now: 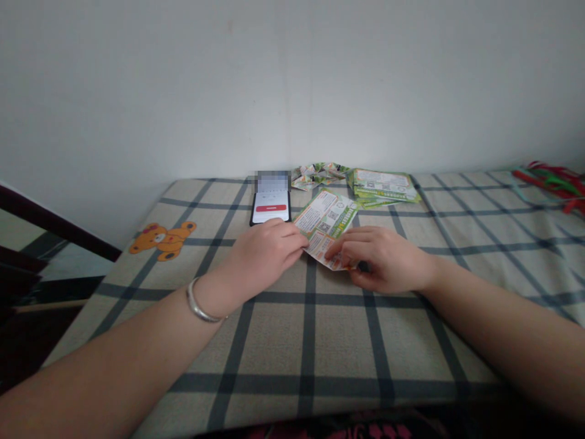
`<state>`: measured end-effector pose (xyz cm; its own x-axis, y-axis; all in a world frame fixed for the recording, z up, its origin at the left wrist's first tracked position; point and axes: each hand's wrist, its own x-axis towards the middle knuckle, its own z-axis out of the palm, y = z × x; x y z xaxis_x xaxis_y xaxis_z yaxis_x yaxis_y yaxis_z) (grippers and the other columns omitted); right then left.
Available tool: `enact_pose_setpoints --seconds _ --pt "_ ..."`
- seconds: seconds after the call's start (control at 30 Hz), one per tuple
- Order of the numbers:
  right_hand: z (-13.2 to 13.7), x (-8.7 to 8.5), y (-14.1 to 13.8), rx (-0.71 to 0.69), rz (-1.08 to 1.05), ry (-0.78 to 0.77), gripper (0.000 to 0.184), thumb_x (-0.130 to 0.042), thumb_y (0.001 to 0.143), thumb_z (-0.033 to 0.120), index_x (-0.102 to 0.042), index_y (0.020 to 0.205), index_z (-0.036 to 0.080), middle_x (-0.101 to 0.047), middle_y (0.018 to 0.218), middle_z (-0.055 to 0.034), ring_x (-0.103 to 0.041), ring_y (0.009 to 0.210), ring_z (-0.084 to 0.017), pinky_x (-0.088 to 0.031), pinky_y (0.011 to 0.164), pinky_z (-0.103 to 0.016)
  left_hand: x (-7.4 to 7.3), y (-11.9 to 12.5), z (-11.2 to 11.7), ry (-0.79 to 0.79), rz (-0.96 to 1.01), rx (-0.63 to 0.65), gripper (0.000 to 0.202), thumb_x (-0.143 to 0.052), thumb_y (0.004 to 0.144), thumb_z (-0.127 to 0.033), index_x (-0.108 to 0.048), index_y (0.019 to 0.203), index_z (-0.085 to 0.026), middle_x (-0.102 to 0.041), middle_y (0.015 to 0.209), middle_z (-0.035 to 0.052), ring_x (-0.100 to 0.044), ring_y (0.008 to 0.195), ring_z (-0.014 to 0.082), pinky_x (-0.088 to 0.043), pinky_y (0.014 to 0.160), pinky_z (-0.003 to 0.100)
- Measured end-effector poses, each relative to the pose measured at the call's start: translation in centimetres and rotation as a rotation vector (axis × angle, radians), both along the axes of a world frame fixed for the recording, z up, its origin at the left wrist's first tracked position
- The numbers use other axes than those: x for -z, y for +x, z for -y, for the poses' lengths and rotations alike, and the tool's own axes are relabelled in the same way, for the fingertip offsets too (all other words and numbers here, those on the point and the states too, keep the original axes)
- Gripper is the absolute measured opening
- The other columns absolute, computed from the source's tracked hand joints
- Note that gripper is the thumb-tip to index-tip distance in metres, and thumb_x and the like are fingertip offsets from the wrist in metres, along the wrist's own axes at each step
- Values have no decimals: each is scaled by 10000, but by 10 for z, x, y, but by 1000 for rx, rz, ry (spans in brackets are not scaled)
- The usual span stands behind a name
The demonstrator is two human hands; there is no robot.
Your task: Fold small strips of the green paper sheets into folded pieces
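A green and white printed leaflet (328, 219) lies tilted on the checked cloth (283, 335) in the middle of the view. My left hand (260, 253) is curled, fingertips pinching the leaflet's near left edge; a silver bangle (197, 303) sits on that wrist. My right hand (384, 256) is also closed, thumb and fingers gripping the leaflet's near corner, which is lifted or folded. Both hands touch the same sheet.
A phone (271, 204) with a lit screen lies just beyond my left hand. A stack of similar leaflets (384, 186) and several folded paper pieces (320, 174) lie by the wall. Red and green strips (555, 183) are far right. A bear print (162, 239) marks the cloth's left.
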<state>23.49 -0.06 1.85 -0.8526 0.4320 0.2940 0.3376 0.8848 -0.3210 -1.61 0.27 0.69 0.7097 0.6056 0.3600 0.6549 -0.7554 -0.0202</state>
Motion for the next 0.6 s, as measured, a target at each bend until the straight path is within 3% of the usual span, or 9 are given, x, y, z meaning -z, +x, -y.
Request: enact_pose_setpoints --seconds 0.17,0.37,0.6 --pt "-1 0 -2 -36 50 32 234 -556 751 87 -624 957 175 -680 999 -54 -607 918 -178 -470 818 -316 0 1 -1 -56 49 1 121 -603 878 -196 -700 949 -177 -708 905 34 -606 896 211 -504 807 356" --pt "0 0 -3 -102 98 130 260 -522 919 268 -653 1137 213 -672 1099 -48 -584 963 -182 -451 824 -325 1 2 -1 -107 109 -18 138 -603 866 -166 -702 962 -181 -714 931 32 -614 917 205 -502 826 354" --pt "1 2 -7 -72 101 103 248 -473 956 266 -691 1064 214 -683 1047 -49 -573 918 -180 -452 814 -329 2 3 -3 -155 141 -19 132 -606 857 -160 -690 954 -189 -708 942 26 -617 929 199 -495 851 358"
